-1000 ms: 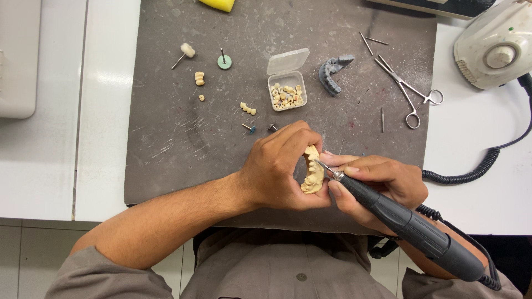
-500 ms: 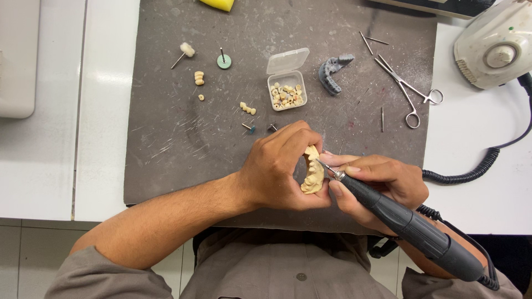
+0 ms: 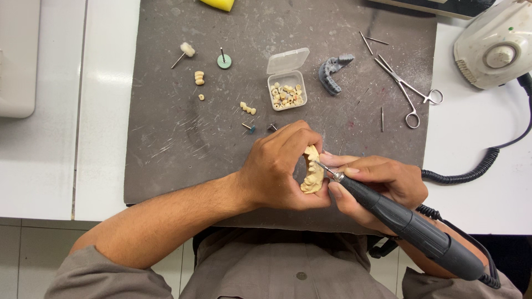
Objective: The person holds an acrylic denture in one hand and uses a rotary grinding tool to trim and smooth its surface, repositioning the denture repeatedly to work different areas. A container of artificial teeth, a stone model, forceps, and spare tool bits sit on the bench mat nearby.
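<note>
My left hand grips a cream-coloured dental arch model just above the near edge of the grey work mat. My right hand holds a dark rotary handpiece like a pen. Its metal bur tip touches the model between my two hands. The fingers of the left hand hide most of the model. The handpiece's body runs back to the lower right, past my wrist.
On the mat lie a small open plastic box of tooth pieces, a grey arch model, loose teeth, polishing burs and forceps. A white motor unit with a coiled cable sits at right.
</note>
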